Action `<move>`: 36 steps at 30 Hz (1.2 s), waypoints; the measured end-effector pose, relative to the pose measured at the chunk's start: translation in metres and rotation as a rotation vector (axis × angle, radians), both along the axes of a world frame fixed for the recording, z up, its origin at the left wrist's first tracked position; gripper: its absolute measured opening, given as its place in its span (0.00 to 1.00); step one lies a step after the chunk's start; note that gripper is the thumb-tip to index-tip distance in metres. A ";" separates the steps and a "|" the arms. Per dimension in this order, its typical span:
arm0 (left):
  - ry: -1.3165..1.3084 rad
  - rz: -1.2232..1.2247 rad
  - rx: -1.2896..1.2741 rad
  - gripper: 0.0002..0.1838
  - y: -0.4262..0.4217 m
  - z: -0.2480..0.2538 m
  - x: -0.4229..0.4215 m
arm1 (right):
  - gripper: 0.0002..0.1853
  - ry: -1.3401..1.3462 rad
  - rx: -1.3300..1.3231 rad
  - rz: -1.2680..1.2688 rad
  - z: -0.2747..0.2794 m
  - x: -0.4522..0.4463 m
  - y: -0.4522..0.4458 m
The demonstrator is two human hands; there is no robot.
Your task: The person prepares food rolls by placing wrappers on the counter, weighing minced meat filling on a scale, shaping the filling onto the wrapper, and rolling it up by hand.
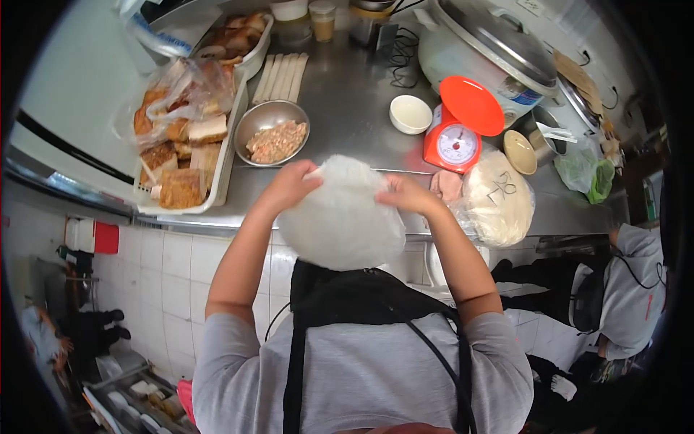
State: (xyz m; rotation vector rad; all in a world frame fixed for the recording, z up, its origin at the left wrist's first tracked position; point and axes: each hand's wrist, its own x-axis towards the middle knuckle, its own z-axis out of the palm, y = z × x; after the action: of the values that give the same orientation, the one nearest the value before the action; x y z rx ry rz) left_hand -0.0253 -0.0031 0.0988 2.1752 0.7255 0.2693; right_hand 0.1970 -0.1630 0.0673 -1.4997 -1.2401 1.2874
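Note:
A thin, round, translucent white wrapper (345,217) hangs in front of my apron at the counter's edge. My left hand (295,186) pinches its upper left rim, and my right hand (406,194) grips the upper right. Just beyond my left hand stands a metal bowl (254,116) holding a pinkish minced filling (278,143) with small coloured bits. Several long white rolls (280,78) lie side by side behind that bowl. Close to my right hand are a pink, flat piece (446,186) and a plastic-wrapped stack of pale round sheets (499,199) with handwriting on it.
On the left, a white crate (230,155) holds browned meat chunks under plastic. A red scale (452,145), a white bowl (410,116) and a large lidded cooker (463,58) stand to the right. Another person (629,289) is at the far right; one more (47,333) is left.

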 end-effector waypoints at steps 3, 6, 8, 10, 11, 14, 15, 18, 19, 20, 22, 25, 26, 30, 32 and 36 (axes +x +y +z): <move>0.173 0.080 0.171 0.15 0.013 -0.054 0.030 | 0.15 -0.400 -0.109 -0.256 -0.043 0.017 0.018; 0.210 0.151 0.131 0.14 0.016 -0.077 0.045 | 0.16 -0.497 -0.118 -0.316 -0.051 0.020 0.026; 0.134 0.239 0.099 0.14 0.020 -0.083 0.046 | 0.17 -0.675 -0.059 -0.348 -0.069 0.025 0.036; 0.044 0.325 0.100 0.13 0.020 -0.091 0.045 | 0.18 -0.649 -0.029 -0.379 -0.079 0.033 0.048; -0.013 0.368 0.121 0.13 0.022 -0.095 0.043 | 0.18 -0.537 -0.024 -0.399 -0.080 0.038 0.057; -0.008 0.445 0.103 0.12 0.027 -0.101 0.035 | 0.19 -0.534 -0.019 -0.507 -0.068 0.036 0.058; 0.017 0.452 0.079 0.12 0.028 -0.100 0.031 | 0.19 -0.590 -0.017 -0.552 -0.063 0.033 0.056; 0.027 0.455 0.045 0.12 0.032 -0.104 0.021 | 0.18 -0.673 -0.106 -0.481 -0.072 0.032 0.023; 0.021 0.454 0.038 0.12 0.033 -0.107 0.018 | 0.18 -0.704 -0.167 -0.463 -0.068 0.026 0.015; 0.004 0.450 -0.002 0.11 0.035 -0.110 0.017 | 0.18 -0.736 -0.227 -0.442 -0.062 0.020 0.007; -0.024 0.441 -0.081 0.11 0.035 -0.113 0.012 | 0.17 -0.772 -0.256 -0.472 -0.061 0.018 0.006; -0.087 0.503 -0.059 0.09 0.029 -0.113 0.009 | 0.16 -0.778 -0.158 -0.587 -0.066 0.023 0.021; -0.092 0.523 -0.044 0.09 0.025 -0.113 0.007 | 0.16 -0.774 -0.128 -0.599 -0.065 0.026 0.028; -0.113 0.580 -0.067 0.10 0.011 -0.113 -0.004 | 0.16 -0.777 -0.074 -0.587 -0.064 0.032 0.046; -0.137 0.584 -0.147 0.13 0.011 -0.116 -0.009 | 0.16 -0.794 -0.074 -0.578 -0.061 0.032 0.047; -0.254 0.718 -0.561 0.23 0.018 -0.093 -0.020 | 0.18 -0.880 0.008 -0.571 -0.045 0.031 0.066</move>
State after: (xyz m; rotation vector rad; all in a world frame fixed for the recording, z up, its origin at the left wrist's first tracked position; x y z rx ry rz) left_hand -0.0453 0.0153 0.0057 1.2684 1.2406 0.6107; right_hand 0.2277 -0.0969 0.0222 -2.3011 -1.1525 0.2197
